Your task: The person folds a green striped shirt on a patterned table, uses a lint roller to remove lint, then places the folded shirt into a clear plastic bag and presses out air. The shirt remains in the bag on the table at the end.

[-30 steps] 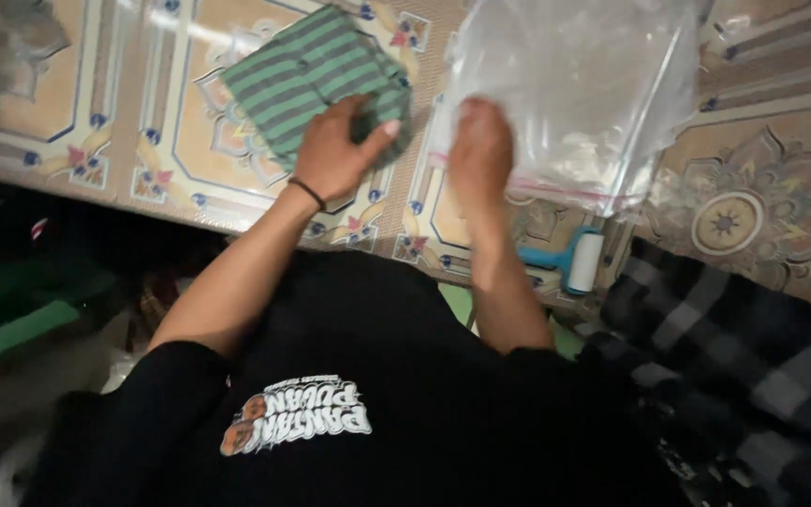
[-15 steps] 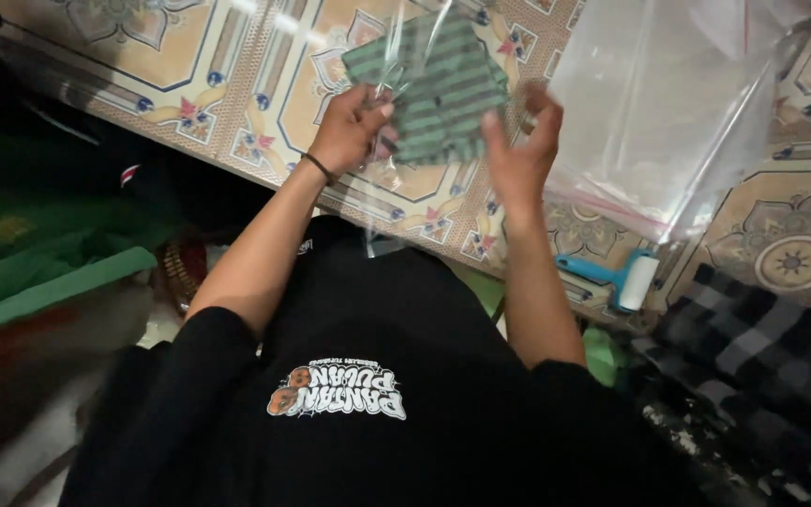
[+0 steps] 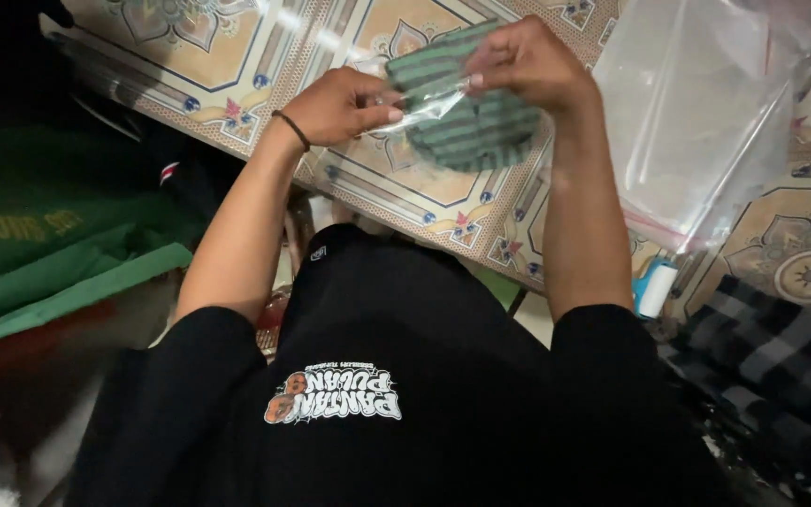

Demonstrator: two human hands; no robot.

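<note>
1. The fingers (image 3: 379, 115) of the left hand (image 3: 340, 103) are curled inward, thumb and fingertips pinched on the crinkled edge of a clear plastic sleeve (image 3: 424, 105). The right hand (image 3: 527, 61) has its fingers bent down and closed on the same sleeve from the far right side, thumb tip pressing at its top edge.
2. Inside that sleeve sits a folded green cloth with dark stripes (image 3: 471, 131), held up off the surface between the two hands, in the far middle of the scene. Most of the cloth hangs below the right hand.
3. Both forearms rise from the near body toward the far side. The left forearm slants up and to the right, its wrist bent inward, with a thin dark band (image 3: 291, 129) around the wrist. The right forearm runs almost straight up, elbow near, wrist flexed so the hand hooks over the cloth.
4. Under the hands lies a patterned tile floor (image 3: 237, 56) in tan with blue and red ornaments.
5. To the right of the right forearm lie loose clear plastic bags (image 3: 696, 141).
6. On the left lies a green bag (image 3: 58, 253); at the near right, a dark checked fabric (image 3: 781, 366).
7. The person wears a black shirt (image 3: 405, 394).
</note>
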